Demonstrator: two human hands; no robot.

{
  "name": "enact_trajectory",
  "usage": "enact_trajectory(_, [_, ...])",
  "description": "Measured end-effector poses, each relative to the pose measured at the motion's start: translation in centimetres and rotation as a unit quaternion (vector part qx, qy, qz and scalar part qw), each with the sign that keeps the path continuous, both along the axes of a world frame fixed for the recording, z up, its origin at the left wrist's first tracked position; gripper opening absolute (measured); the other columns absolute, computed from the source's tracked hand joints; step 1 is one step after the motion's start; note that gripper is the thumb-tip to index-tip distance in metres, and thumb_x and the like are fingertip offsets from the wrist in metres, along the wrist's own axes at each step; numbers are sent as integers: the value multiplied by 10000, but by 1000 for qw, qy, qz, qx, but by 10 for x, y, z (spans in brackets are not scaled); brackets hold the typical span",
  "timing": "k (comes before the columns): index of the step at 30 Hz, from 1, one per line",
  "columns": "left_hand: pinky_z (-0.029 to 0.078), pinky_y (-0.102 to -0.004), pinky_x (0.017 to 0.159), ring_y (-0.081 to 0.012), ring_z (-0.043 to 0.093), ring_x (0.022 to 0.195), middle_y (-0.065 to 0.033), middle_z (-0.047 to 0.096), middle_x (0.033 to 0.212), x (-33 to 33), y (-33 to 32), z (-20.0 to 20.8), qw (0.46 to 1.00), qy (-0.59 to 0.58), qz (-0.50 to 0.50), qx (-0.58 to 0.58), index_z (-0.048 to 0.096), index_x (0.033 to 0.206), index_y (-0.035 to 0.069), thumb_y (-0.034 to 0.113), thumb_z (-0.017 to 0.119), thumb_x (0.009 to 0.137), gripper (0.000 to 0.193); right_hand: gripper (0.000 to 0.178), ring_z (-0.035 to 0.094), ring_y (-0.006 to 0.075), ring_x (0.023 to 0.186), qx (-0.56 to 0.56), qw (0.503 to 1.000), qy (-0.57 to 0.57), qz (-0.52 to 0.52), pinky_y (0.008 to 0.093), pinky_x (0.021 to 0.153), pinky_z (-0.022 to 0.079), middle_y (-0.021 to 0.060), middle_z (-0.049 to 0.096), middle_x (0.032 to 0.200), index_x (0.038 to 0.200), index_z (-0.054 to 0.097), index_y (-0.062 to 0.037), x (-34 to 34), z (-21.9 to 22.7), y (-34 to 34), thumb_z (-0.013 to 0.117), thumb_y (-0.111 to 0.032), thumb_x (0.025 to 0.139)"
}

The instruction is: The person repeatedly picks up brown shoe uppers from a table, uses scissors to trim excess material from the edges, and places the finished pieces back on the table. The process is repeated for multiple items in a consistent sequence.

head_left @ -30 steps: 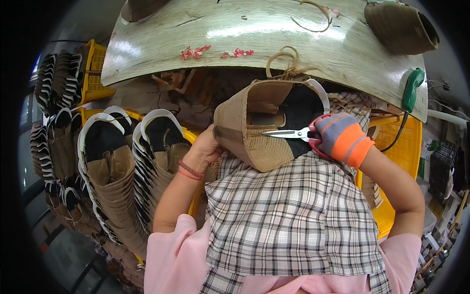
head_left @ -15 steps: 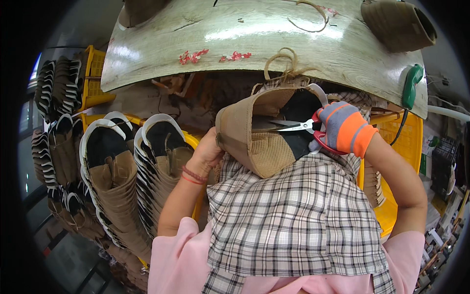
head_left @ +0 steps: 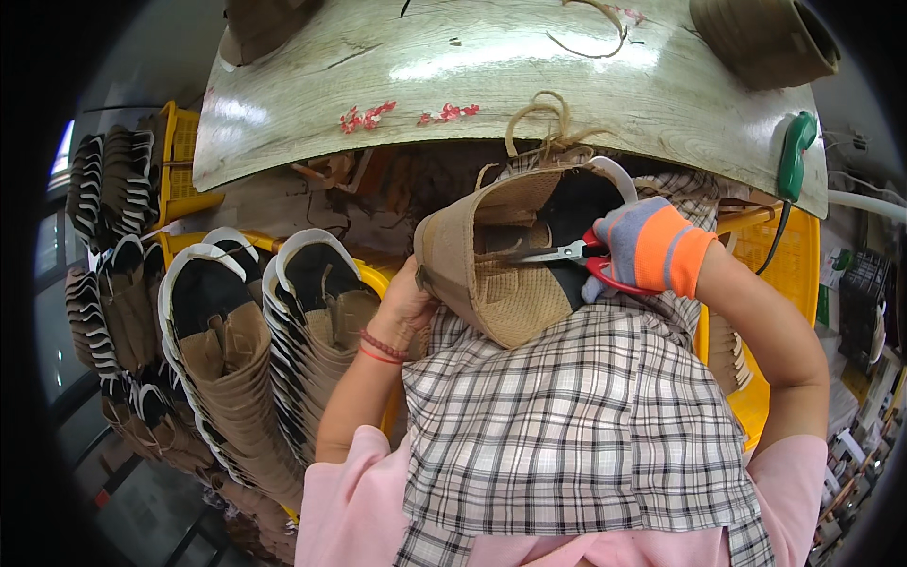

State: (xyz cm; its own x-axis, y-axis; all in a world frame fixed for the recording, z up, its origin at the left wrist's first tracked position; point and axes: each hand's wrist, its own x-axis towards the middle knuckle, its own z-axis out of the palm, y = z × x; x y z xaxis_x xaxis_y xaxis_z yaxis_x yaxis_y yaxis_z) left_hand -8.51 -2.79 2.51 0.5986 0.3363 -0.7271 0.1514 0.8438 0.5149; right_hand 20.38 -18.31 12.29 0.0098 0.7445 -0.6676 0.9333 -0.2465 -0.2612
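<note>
With a glossy wood-grain table (head_left: 283,113) beyond your fingers (head_left: 619,229) and a yellow crate (head_left: 801,255) rightward, your left hand (head_left: 406,300) grips the ribbed tan shoe upper (head_left: 529,298) between both, your gloved right hand (head_left: 654,244) steel scissors (head_left: 568,252).

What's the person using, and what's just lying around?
Being used:
red-handled scissors, in the gloved right hand
tan fabric piece, held by the left hand

Seemingly just lying about:
green tool on the table
tube-shaped brown piece, far right
stacked brown pieces on the left
</note>
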Motion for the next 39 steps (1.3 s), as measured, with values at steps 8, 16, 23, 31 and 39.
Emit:
enact_trajectory(8, [565,-348,892,-226,680,977,-108,720,1068,-2,0,-9,999,-7,23,-42,714,1069,-18,-76,797,739,346,822,689,369,816,25,999,23,20,428,719,551,170,696,804,882,699,-25,-16,-5,17,679,-814,648])
enact_trajectory(16, [590,-326,864,-185,672,995,-91,679,1120,-2,1,-9,999,-38,-19,-19,637,1188,5,-97,723,819,392,819,697,369,702,-12,999,9,38,427,651,556,161,684,676,785,728,-66,-22,5,26,622,-868,657])
enact_trajectory(23, [593,-319,858,-177,666,985,-81,665,1119,-7,2,-19,999,-36,-13,-25,613,1202,9,-105,744,798,440,775,697,370,706,-20,999,27,33,442,645,549,165,695,699,806,741,-64,-23,7,29,596,-822,735])
enact_trajectory(31, [576,-309,848,-159,652,957,-37,654,1036,-1,6,-13,999,-19,-50,-7,616,1178,30,-76,778,778,444,679,702,360,786,-37,998,37,19,439,697,544,179,716,801,839,752,-56,-23,8,33,596,-717,821])
enact_trajectory(39, [522,-335,838,-200,650,953,-80,689,1056,27,22,-19,976,-205,43,62,647,1164,41,93,684,907,264,918,612,219,640,-291,925,236,-63,334,635,510,94,621,677,854,756,-20,40,-8,36,298,-814,915])
